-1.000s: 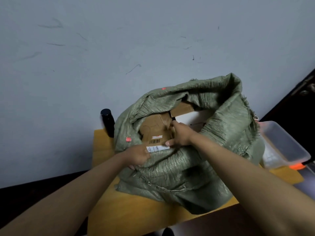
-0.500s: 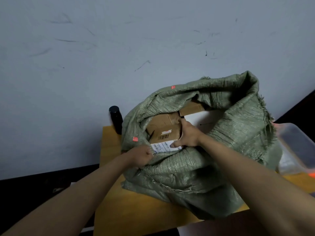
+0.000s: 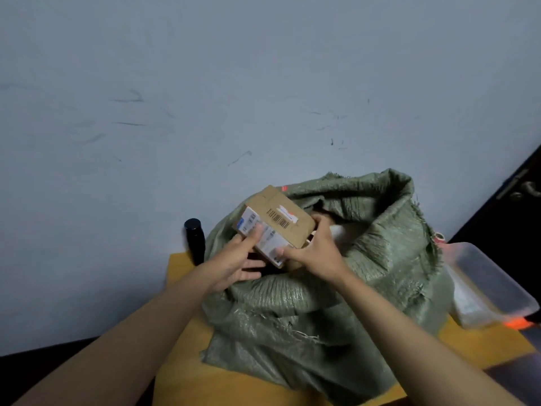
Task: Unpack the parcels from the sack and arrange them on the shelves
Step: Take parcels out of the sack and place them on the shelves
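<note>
A green woven sack (image 3: pixel 336 303) stands open on a yellow table (image 3: pixel 187 373). Above its mouth I hold a small brown cardboard parcel (image 3: pixel 281 213) with a barcode and a white shipping label. My right hand (image 3: pixel 314 252) grips the parcel's right side, thumb on the label face and fingers behind it. My left hand (image 3: pixel 237 263) touches the label face with straight fingers from the lower left. A white parcel (image 3: pixel 341 231) shows inside the sack behind my right hand.
A black bottle (image 3: pixel 194 241) stands on the table's back left corner by the grey wall. A clear plastic box (image 3: pixel 489 288) lies to the right of the sack. A dark door with a handle (image 3: pixel 527 189) is at the far right.
The brown parcel has come up out of the sack's mouth in my right hand. My left hand let go of the sack's rim and moved up to the parcel.
</note>
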